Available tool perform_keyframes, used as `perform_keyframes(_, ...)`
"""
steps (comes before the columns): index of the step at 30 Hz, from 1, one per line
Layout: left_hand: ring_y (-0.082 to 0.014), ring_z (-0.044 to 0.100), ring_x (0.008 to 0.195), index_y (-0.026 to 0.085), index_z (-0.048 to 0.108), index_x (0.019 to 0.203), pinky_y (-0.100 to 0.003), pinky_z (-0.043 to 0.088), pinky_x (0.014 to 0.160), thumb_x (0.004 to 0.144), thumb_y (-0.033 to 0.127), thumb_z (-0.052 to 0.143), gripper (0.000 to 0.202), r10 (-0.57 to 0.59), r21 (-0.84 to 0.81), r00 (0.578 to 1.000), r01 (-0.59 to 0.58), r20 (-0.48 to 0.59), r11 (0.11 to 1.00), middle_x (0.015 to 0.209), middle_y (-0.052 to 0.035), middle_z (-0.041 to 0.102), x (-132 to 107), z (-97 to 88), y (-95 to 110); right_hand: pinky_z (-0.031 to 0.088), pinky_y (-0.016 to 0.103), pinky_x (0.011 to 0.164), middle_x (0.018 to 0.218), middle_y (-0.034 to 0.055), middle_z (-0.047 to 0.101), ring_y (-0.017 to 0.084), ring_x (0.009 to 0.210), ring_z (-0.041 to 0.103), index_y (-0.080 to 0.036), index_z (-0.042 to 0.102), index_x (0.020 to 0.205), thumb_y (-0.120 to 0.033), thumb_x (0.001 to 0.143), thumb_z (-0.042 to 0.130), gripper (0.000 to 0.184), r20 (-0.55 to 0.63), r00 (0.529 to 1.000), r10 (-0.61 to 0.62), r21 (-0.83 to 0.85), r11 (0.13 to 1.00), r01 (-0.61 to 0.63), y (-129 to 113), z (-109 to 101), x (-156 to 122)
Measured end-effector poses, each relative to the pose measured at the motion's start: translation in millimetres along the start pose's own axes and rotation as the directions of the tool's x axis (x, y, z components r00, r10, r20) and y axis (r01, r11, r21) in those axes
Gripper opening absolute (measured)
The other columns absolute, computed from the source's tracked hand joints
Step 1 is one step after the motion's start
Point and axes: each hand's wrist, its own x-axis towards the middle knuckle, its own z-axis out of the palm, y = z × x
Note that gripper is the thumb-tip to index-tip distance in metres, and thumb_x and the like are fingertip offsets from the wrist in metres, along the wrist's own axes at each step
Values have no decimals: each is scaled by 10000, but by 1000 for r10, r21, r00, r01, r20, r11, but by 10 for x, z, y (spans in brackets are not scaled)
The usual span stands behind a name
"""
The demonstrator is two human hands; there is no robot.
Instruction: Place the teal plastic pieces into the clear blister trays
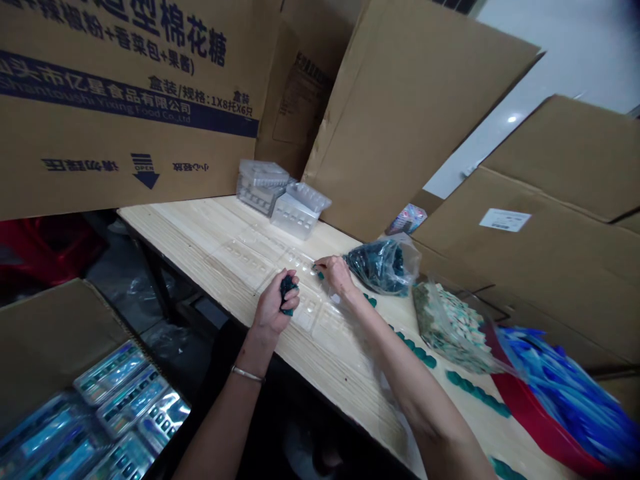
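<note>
My left hand [277, 301], with a bracelet on its wrist, is closed around a clump of small dark teal pieces [288, 293] above the table's near edge. Further forward, the fingertips of my right hand [336, 275] pinch a small teal piece [319, 273] low over the clear plastic trays [247, 257]. These trays lie flat in rows on the pale wooden table [345, 380], their moulded pockets hard to make out. Just right of my right hand rests a clear bag [385, 267] full of dark teal pieces. Scalloped teal strips [477, 393] lie along the table's right side.
Stacked clear trays [297, 215] stand at the back. On the right are a bag of pale green-and-white pieces [453, 327] and a red basin [543, 417] of blue packets. Cardboard boxes [400, 113] wall the table. An open carton [55, 333] holds packed trays at lower left.
</note>
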Motion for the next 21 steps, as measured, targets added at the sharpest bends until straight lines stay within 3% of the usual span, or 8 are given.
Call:
perform_keyframes(9,2,305,354,119,520,801,-97,189,264,848,187,458,103,8,3,1000,-8,-10,1000,658,9,481,14,-20,-7,451,253,651,834,75,721,202,744,657,-171,728,848,-216,776,575,175,-49,999,10,154,988,-2,43,-21,-102)
perform_keyframes(17,1,309,357,121,522,797,-97,185,264,843,184,468,95,-48,-21,999,48,11,999,660,9,485,40,-48,-45,448,289,731,893,105,707,228,852,625,-186,731,784,-139,775,509,228,-26,992,-125,32,992,126,-31,5,-126)
perform_keyframes(21,4,302,357,122,526,796,-96,184,269,825,187,500,75,-34,11,999,34,-3,999,660,13,486,42,-48,-43,451,281,694,814,74,715,202,766,636,-187,725,814,-201,757,552,183,-52,999,14,181,983,-4,14,-1,-99)
